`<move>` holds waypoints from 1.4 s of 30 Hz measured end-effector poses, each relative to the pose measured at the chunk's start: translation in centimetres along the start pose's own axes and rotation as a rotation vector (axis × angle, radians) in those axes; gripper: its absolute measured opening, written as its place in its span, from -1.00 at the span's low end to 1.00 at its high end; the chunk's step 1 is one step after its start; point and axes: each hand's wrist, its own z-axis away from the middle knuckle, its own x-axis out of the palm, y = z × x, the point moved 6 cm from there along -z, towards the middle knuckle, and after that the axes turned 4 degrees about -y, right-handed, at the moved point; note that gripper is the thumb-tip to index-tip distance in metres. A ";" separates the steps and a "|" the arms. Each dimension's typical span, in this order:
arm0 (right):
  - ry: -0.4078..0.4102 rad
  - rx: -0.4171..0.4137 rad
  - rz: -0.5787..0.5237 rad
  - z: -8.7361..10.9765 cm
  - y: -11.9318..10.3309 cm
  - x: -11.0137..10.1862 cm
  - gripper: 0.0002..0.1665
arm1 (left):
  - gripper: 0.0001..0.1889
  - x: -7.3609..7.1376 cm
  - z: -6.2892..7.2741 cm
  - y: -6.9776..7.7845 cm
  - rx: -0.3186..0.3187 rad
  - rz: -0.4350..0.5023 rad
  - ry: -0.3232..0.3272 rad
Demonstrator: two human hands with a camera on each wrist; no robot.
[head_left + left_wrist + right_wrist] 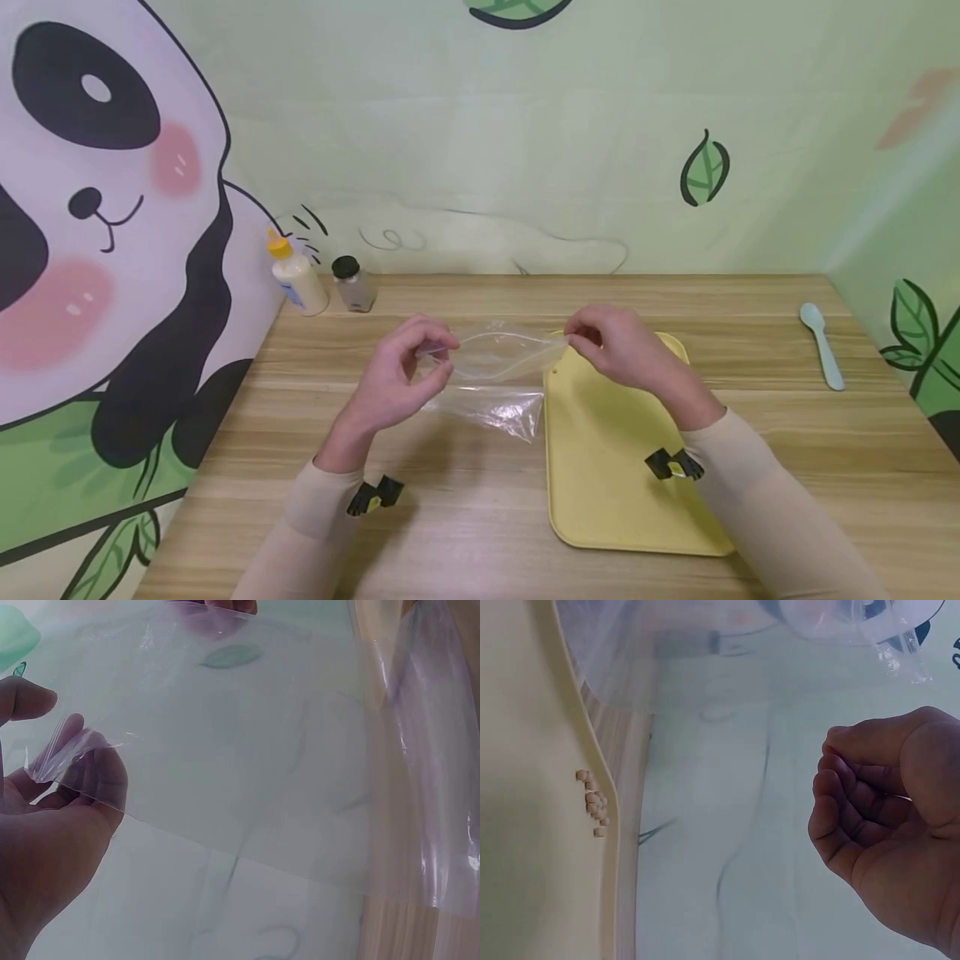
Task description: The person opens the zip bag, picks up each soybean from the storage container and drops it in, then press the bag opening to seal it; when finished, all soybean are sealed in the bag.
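A clear zip bag (495,357) hangs between the hands over the table, its mouth spread apart and its lower part folded forward. At the bag's left end, my left hand (401,371) pinches the film between curled fingers and thumb. The left wrist view shows crumpled film (79,746) over the fingertips of that hand (67,817). My right hand (618,346) pinches the bag's right corner in the head view. Seen from the right wrist, the curled fingers of this hand (885,787) stand close to the bag (705,667), and their contact with it is unclear.
A yellow tray (607,475) lies beneath the right arm, with several small beige pieces (594,802) at its far edge. A pale spoon (823,350) rests at the right. Back left stand a yellow-capped bottle (300,283) and a black-lidded jar (354,287).
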 end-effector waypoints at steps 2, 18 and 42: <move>0.013 -0.014 -0.004 0.0 -0.2 -0.3 -0.92 | -0.72 -0.1 0.0 0.0 -0.006 -0.007 0.003; 0.132 -0.162 0.000 0.0 -2.2 -2.2 -0.96 | -0.72 -0.2 0.0 -0.3 -0.016 -0.010 0.002; 0.335 -0.412 -0.072 -0.2 -6.4 -3.2 -0.89 | -0.72 -0.1 0.0 -0.5 -0.017 -0.011 0.000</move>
